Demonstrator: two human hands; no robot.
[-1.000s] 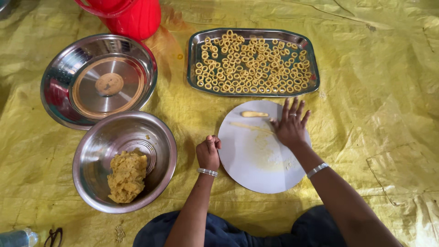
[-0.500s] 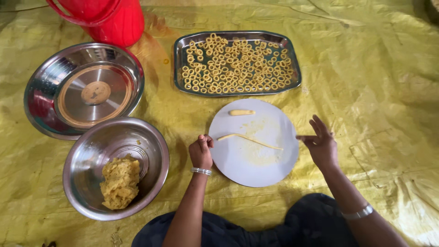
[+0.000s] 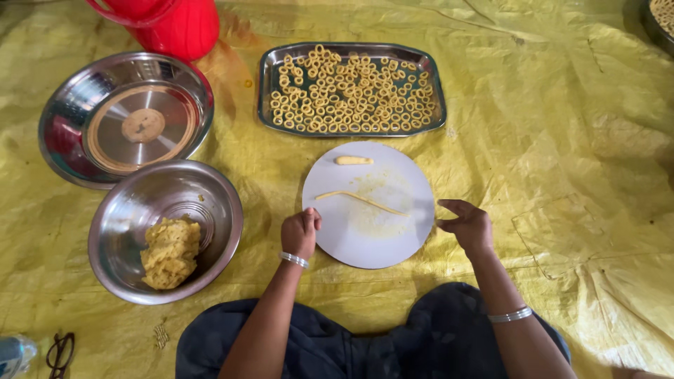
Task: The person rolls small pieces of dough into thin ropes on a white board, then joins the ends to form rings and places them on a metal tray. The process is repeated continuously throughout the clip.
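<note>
A round white board point(image 3: 393, 179) lies on the yellow sheet in front of me. On it lie a long thin rope of yellow dough point(image 3: 359, 200) and a short thick dough piece point(image 3: 353, 161). My left hand point(image 3: 300, 233) rests as a loose fist at the board's left edge, near the rope's left end; whether it holds anything I cannot tell. My right hand point(image 3: 467, 226) hovers at the board's right edge, fingers curled and apart, holding nothing. Both wrists wear silver bangles.
A steel tray point(image 3: 435, 116) full of small dough rings sits beyond the board. A steel bowl point(image 3: 210, 189) with a lump of dough is at the left, a steel lid or plate point(image 3: 63, 140) behind it, a red container point(image 3: 179, 24) farther back. Glasses point(image 3: 60, 353) lie bottom left.
My right hand has come off the board, where it was pressing flat, and drawn to its right edge. A long thin dough rope now lies on the board. The left hand stayed put.
</note>
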